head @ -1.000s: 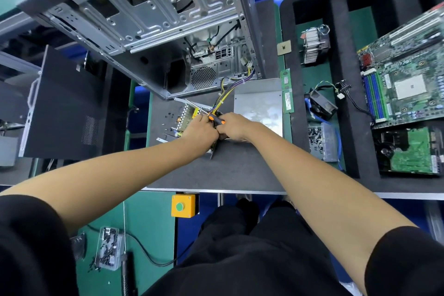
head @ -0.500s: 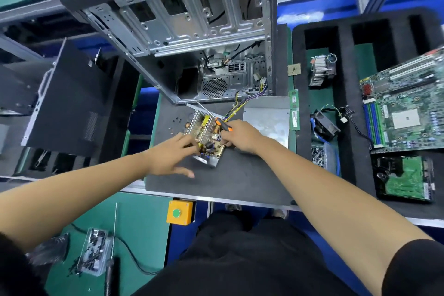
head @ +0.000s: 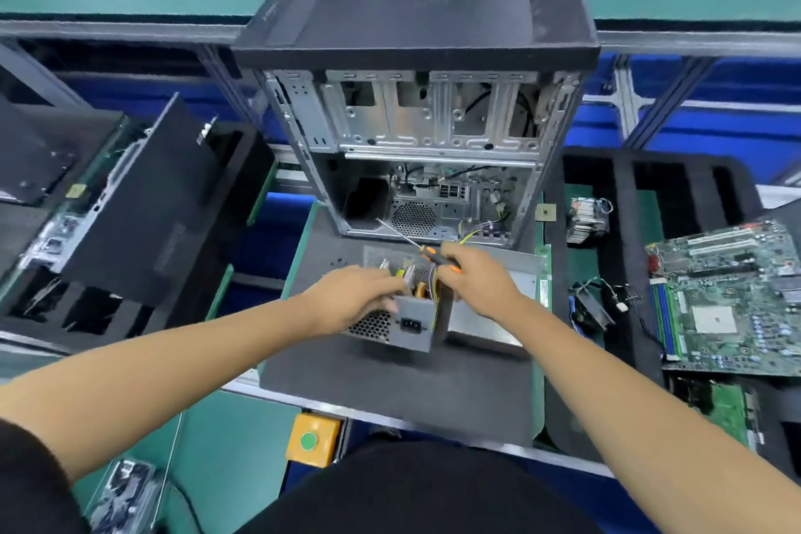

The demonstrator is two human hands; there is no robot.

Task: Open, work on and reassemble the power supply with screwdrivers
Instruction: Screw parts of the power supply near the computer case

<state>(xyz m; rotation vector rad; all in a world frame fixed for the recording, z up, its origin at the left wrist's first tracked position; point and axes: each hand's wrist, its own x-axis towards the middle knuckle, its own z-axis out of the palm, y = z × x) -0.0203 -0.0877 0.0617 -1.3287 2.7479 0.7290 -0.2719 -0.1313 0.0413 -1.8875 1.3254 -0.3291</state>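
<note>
Power supply [head: 405, 323], a grey metal box with its lid off, sits on a dark mat [head: 390, 395] in the middle of the bench, directly between the person's two hands. Its near face shows a power socket and a honeycomb vent, and coloured wires rise from its open top.

The left hand [head: 355, 295] lies over the box's left upper edge, fingers curled onto it. The right hand [head: 472, 277] is at the box's upper right, fingers wrapped round a screwdriver [head: 427, 251] with an orange-and-black handle; its thin metal shaft points up and left, away from the person. Whether this hand also touches the box cannot be told. The two hands are close together, with the box's open top between them.

A flat grey metal cover [head: 503, 308] lies on the mat just right of the box. Behind both stands an open computer case [head: 416, 134], its bare metal frame facing the person. Further right, a black foam tray [head: 615, 256] holds a green motherboard [head: 732, 299] and smaller parts. A black side panel [head: 143, 208] leans at the left. A yellow box with a green button [head: 312, 440] hangs on the bench's front edge.
</note>
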